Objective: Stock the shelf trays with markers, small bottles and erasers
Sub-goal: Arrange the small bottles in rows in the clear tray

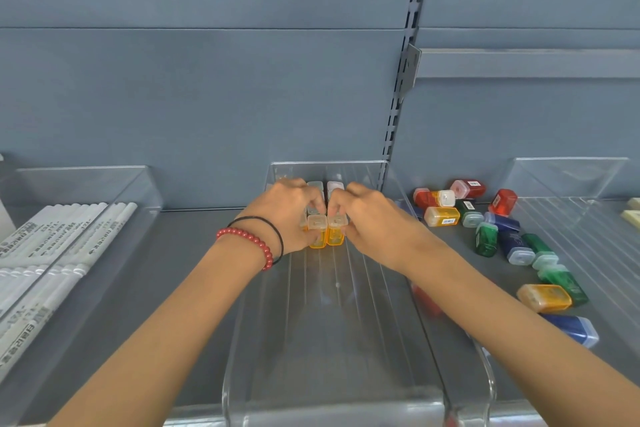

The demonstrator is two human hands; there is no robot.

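In the head view, both hands hide most of the capped bottles standing at the back of the clear ribbed plastic tray (329,340). The left hand (284,215) curls its fingers round a translucent orange small bottle (317,236), and the right hand (370,218) grips a second orange bottle (336,234) touching it. Loose glossy coloured bottles (485,239) lie on the grey shelf (194,253) to the right, white markers (62,229) fill the left tray, and pale erasers (632,215) are cut off at the right edge.
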